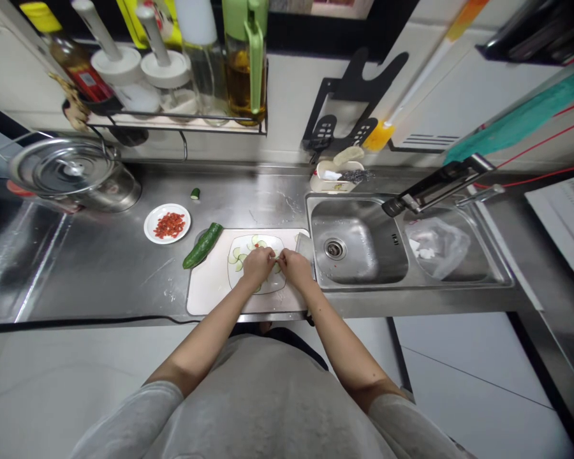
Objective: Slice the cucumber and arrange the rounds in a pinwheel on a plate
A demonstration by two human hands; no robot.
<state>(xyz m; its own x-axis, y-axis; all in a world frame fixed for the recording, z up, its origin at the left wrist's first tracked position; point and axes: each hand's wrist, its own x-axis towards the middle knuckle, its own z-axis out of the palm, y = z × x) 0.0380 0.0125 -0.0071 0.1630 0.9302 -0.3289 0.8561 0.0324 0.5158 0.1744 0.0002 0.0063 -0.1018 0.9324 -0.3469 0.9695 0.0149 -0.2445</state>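
My left hand (258,264) and my right hand (294,268) meet over a squarish white plate (273,287), fingertips pinched together. A small pale green sliver, apparently a cucumber slice (275,258), shows between them. Thin cucumber slices (239,260) are laid around the plate, with a small red bit near its far side. The plate rests on a light cutting board (203,296). A cut length of cucumber (203,245) lies across the board's left edge. Beside my right hand, a wide knife blade (305,247) lies at the board's right edge, its handle mostly hidden.
A round white dish (149,224) holds chopped red pieces, and a cucumber end (195,194) lies behind it. A lidded steel pot (119,191) stands far left. To the right is a double sink (358,284) with a faucet (440,182). A seasoning rack (182,124) overhangs the counter.
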